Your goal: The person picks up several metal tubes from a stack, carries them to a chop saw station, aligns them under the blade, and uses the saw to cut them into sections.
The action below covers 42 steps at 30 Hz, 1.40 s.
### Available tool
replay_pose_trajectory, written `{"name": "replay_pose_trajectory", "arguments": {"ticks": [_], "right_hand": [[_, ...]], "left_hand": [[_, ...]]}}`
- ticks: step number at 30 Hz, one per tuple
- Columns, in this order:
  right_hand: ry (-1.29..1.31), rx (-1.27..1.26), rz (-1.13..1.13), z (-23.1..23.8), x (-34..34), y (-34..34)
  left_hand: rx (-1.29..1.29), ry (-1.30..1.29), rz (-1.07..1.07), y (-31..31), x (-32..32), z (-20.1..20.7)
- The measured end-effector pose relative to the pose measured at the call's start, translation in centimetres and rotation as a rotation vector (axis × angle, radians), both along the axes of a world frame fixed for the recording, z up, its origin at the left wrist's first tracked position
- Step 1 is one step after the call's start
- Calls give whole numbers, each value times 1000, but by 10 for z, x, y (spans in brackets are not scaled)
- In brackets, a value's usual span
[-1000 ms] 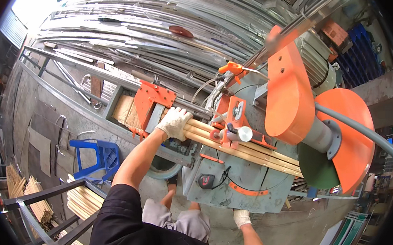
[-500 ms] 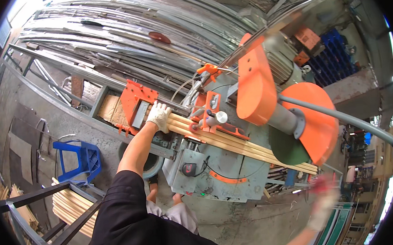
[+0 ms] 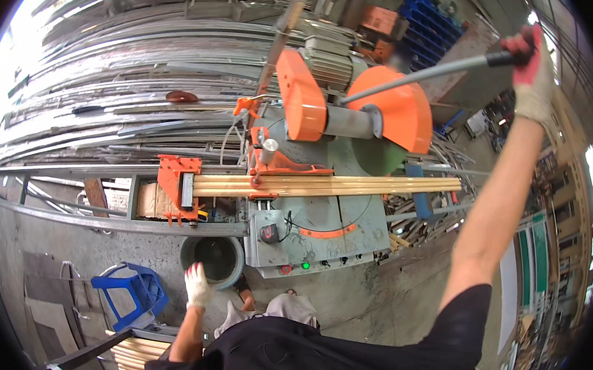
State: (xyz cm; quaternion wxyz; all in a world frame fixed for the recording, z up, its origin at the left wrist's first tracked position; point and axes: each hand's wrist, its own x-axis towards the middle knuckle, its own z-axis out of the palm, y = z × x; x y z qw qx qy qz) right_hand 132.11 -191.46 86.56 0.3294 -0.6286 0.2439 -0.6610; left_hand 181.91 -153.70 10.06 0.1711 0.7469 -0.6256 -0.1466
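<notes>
My right hand (image 3: 530,65), in a cream glove with pink-red on it, is closed round the black grip of the grey saw handle (image 3: 426,74). The handle joins a cut-off saw with an orange blade guard (image 3: 401,112); its dark blade (image 3: 379,157) sits behind the rods. Several pale wood-coloured rods (image 3: 358,184) lie side by side across the grey saw table (image 3: 274,253), from an orange stop block (image 3: 179,186) past the table's right side. An orange clamp (image 3: 265,153) stands at them. Gloved and holding nothing, my left hand (image 3: 197,286) is open beside a round bucket (image 3: 224,257).
Long metal profiles (image 3: 97,82) fill the far left. A metal rail (image 3: 106,222) runs left from the saw. Nearer are a blue stool (image 3: 131,293) and a dark frame (image 3: 82,358) with more rods (image 3: 140,357). Green panels (image 3: 532,258) stand at right.
My left hand has let go of the rods and drawn back toward me. My right hand has gone from low at the right up to the saw handle and gripped it. The view has turned.
</notes>
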Motion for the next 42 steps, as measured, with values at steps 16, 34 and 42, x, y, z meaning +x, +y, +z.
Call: {"name": "replay_pose_trajectory", "arguments": {"ticks": [16,34,42], "right_hand": [[-58,-18,-294,-295,-15,347],[230,-87,-445,-378,-62,399],[281,-115,-370,-385,-65,397]], "left_hand": [[-446,551,-539,-52,-243,330],[-629,903,-1022,-11,-431,409],[-741,933,-973,-12,-439,393]]}}
